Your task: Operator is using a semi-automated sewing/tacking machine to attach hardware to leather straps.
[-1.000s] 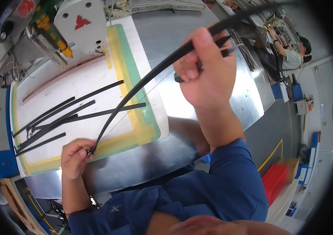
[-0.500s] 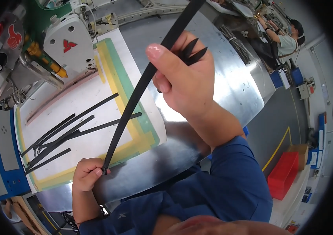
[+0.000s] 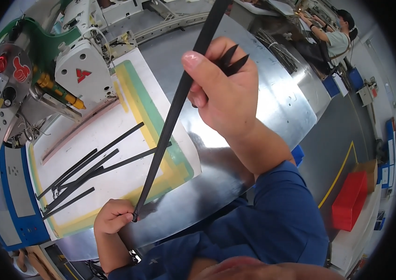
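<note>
A long flat black strip [image 3: 172, 116] slants across the view, held between my two hands. My left hand [image 3: 114, 216] pinches its lower end near the table's front edge. Higher up, my right hand [image 3: 230, 91] grips the strip between thumb and fingers. Two dark pointed tips [image 3: 236, 64] stick out behind the right fingers; they belong to a small tool whose kind I cannot make out. Several more black strips [image 3: 109, 146] lie loosely, some crossing, on a white board [image 3: 79, 151] edged with yellow and green tape.
A white and green machine [image 3: 80, 70] stands at the back left, with a blue panel [image 3: 17, 186] beside the board. The shiny metal table [image 3: 272, 100] extends right. A bundle of rods [image 3: 276, 52] lies at its far side. A co-worker [image 3: 335, 44] sits far right; a red bin [image 3: 349, 200] stands nearer.
The view has shifted, so the machine and board appear lower and further right. Both hands keep their hold on the strip, which slants a little more steeply.
</note>
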`<action>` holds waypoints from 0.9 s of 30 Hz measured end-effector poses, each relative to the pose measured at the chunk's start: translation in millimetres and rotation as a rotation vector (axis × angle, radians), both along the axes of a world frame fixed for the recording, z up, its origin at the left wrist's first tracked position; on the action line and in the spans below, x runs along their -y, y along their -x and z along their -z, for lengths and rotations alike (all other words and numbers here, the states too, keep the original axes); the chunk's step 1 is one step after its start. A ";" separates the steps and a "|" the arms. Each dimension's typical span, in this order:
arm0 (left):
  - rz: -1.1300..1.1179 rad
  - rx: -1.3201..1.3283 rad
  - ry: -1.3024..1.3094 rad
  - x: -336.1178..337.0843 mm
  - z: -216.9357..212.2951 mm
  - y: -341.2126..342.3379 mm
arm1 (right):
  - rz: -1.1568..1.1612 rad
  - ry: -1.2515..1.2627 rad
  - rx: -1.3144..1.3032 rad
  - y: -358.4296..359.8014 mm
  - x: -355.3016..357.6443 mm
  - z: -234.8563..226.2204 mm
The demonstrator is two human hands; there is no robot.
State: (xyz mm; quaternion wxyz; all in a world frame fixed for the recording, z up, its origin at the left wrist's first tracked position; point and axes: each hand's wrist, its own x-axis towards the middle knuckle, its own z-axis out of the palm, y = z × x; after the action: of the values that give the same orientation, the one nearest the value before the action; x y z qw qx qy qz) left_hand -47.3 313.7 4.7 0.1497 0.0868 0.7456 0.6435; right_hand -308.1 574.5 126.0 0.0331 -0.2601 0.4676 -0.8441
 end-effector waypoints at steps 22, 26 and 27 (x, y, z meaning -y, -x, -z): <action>0.032 0.100 0.027 -1.4 5.0 -4.5 | 0.234 0.005 -0.003 9.9 -40.0 -19.8; -0.317 0.107 -0.161 -7.7 22.7 -6.9 | -0.133 -0.093 -0.159 68.8 -144.9 -39.7; -0.333 0.071 -0.209 -8.8 22.5 -3.9 | -0.617 -0.168 -0.143 99.1 -205.9 -53.9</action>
State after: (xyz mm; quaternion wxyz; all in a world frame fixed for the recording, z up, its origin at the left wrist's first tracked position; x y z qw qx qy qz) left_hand -43.4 322.5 -17.7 0.0577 -0.0455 0.6732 0.7358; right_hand -407.2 780.4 179.9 0.2760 -0.4445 0.4359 -0.7322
